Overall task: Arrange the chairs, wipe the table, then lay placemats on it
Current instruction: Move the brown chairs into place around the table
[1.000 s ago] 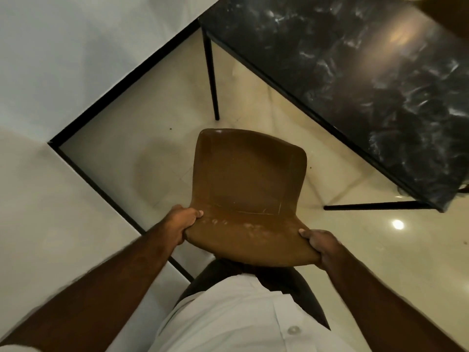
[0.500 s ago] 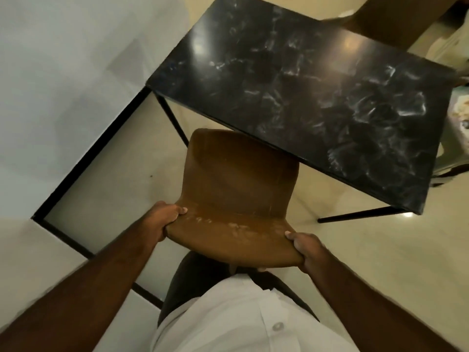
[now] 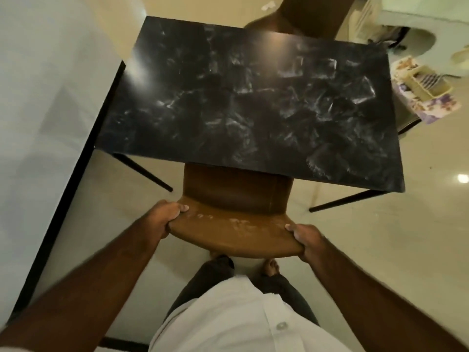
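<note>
Here both hands hold the top of the brown chair (image 3: 236,196): the left hand (image 3: 166,217) grips one corner, the right hand (image 3: 305,240) grips the other. The chair's seat sits partly under the black table (image 3: 248,97). Another chair (image 3: 304,19) stands at the far side.

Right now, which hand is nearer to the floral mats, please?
Right. The right hand grips the chair's right end, toward the floral mats; the left hand grips its left end.

Hands (image 3: 167,216) gripping chair (image 3: 236,199) backrest
</note>
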Motion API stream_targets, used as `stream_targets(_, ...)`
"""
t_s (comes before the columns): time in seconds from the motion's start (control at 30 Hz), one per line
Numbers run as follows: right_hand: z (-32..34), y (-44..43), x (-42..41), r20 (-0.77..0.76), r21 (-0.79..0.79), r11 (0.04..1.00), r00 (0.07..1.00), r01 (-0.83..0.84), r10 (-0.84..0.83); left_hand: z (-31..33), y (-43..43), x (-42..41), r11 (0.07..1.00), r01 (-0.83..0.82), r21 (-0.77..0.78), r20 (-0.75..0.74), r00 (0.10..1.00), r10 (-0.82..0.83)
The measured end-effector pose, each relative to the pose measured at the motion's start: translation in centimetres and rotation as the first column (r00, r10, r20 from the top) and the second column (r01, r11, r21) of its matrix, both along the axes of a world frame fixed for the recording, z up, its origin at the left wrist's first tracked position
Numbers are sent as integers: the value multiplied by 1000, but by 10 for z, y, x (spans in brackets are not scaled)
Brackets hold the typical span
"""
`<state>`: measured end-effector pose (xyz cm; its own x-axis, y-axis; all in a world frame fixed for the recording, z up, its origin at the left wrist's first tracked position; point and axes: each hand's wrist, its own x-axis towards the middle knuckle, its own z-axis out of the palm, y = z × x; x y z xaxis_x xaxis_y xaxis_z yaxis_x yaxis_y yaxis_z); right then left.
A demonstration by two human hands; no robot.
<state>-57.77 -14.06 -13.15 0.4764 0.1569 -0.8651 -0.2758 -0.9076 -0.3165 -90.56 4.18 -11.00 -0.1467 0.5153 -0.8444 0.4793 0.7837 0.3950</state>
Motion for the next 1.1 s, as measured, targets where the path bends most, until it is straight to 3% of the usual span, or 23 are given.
stream_targets(0.23, -13, 36, 8, 25, -40, 998, 998, 51, -50, -7, 45, 23, 994, 99, -39, -13, 995, -99)
stream_targets(0.63, -31, 40, 16, 37, -85, 996, 999, 11, -8, -36, 41, 34, 990, 81, -113, 17, 997, -80)
stream_targets(1.1, -32, 59, 14, 36, -89, 996, 999, 16, -13, -46, 61, 29, 993, 82, -86, 19, 997, -81)
